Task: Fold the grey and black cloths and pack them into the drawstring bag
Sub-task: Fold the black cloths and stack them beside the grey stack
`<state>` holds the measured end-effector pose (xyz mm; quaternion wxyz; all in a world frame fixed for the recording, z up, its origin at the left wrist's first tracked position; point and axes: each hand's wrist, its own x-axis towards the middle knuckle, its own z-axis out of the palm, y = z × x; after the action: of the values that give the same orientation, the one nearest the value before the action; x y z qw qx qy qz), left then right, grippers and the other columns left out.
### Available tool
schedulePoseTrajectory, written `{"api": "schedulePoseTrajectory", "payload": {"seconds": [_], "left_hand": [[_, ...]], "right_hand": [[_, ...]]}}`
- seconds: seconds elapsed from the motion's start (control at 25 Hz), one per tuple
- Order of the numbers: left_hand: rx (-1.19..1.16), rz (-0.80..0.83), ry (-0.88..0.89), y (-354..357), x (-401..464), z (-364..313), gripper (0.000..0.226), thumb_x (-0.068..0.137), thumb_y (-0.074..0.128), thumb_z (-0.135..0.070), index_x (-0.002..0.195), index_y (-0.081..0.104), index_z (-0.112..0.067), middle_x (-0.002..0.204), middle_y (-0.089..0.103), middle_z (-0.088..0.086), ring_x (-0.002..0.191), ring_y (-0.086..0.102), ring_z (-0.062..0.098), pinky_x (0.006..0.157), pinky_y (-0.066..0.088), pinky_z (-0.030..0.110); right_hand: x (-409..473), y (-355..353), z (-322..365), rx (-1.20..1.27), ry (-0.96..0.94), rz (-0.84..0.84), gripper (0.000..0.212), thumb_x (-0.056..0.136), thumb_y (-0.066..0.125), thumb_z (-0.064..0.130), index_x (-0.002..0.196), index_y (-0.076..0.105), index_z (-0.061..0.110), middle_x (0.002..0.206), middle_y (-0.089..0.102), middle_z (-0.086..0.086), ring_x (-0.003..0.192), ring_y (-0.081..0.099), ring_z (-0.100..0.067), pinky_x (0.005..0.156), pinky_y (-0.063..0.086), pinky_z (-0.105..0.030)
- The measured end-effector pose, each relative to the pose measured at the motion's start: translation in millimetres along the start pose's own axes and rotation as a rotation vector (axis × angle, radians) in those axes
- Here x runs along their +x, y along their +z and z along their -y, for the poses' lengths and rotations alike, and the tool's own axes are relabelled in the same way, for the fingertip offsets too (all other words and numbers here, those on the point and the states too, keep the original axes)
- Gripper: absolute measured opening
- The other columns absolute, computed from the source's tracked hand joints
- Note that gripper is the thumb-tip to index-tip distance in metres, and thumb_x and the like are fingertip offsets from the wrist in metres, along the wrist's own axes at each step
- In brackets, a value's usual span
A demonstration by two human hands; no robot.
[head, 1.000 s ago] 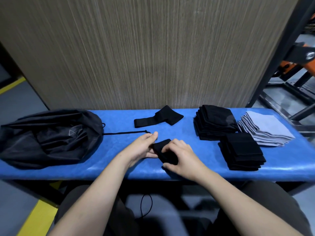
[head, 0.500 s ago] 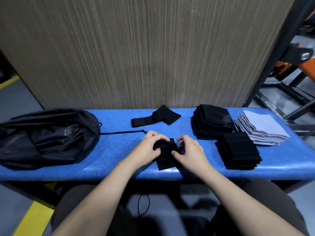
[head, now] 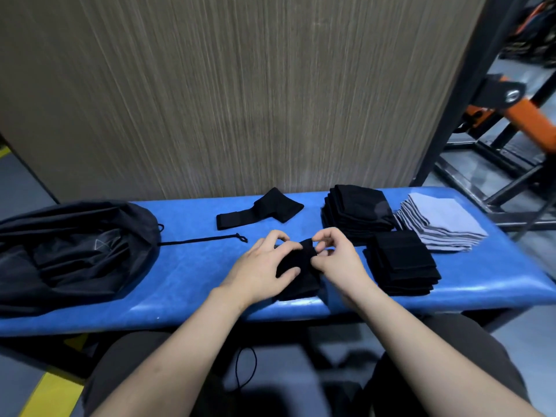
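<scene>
**Pinching the far edge of the black cloth for its next fold**

We are working a small black fabric cloth lying on the near middle of the blue padded bench, its long axis running from near to far. Our left hand is lying on its left part, fingers loosely curved and pressing it down. Our right hand is at its far right corner, thumb and forefinger pinching the edge while the other fingers curl loosely. The right hand is nearer that free corner, so we judge the fold will turn on it.

The black drawstring bag is lying well to the left, and the folded black stacks and grey stack are sitting just right of our hands.

Compared with half a second ago, the right hand is lifting off the cloth into a pinch, and the left is sliding nearer.
</scene>
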<state>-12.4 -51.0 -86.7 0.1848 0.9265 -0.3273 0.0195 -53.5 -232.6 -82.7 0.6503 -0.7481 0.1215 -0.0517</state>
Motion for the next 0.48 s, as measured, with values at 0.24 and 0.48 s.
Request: {"api": "schedulePoseTrajectory", "payload": {"seconds": [0.24,0.48], "left_hand": [[0.043,-0.108,0.222,-0.6,32.9,-55.8,0.083,0.076,0.066,-0.07,0.147,0.038,-0.037,0.153,0.028,-0.011,0.138,0.034,0.013,0.108,0.035,0.033],[0.127,-0.27,0.352,30.8,67.2,-108.8,0.057,0.067,0.069,-0.014,0.122,0.063,-0.026,0.135,0.054,0.002,0.113,0.057,0.025,0.069,0.053,0.032]], "right_hand": [[2.1,-78.8,20.2,0.199,-0.12,-0.137,0.045,0.074,0.051,-0.022,0.086,0.059,0.02,0.088,0.051,-0.001,0.061,0.037,-0.009,0.061,0.034,-0.02],[-3.2,-149.9,15.7,0.17,-0.125,-0.254,0.041,0.079,0.051,-0.019,0.088,0.058,0.021,0.089,0.055,0.0,0.064,0.047,-0.01,0.057,0.04,-0.018]]}}
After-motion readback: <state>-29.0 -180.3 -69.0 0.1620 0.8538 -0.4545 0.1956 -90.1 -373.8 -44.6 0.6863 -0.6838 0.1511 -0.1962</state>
